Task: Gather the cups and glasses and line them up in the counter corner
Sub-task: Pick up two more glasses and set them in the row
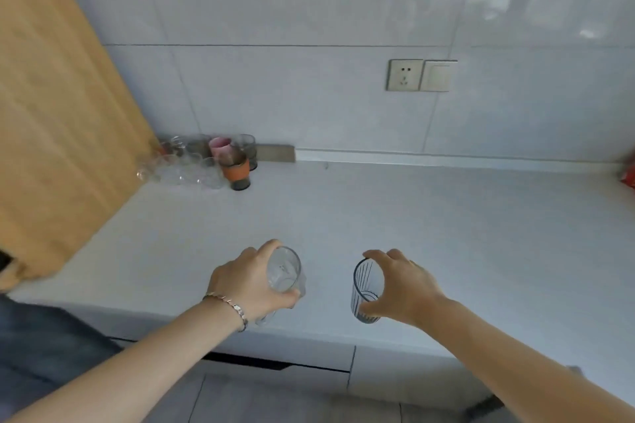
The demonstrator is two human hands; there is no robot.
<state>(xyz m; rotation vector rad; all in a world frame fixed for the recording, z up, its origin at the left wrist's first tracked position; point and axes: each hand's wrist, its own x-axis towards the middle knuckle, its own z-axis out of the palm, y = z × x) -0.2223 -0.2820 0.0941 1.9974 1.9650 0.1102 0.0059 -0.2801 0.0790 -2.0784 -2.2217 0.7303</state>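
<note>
My left hand (245,280) is wrapped around a clear drinking glass (283,271) over the front part of the white counter (412,223). My right hand (403,287) grips a clear glass with dark vertical stripes (365,288) from its right side. Both glasses are upright near the counter's front edge. In the far left corner stands a cluster of several cups and glasses: clear ones (182,166), a pink cup (220,147), a dark glass with an orange sleeve (236,170) and a grey glass (248,146).
A wooden panel (58,120) bounds the counter on the left. A socket and switch (421,75) sit on the tiled back wall. A red item (628,175) shows at the right edge. Cabinet fronts (378,371) lie below the counter edge.
</note>
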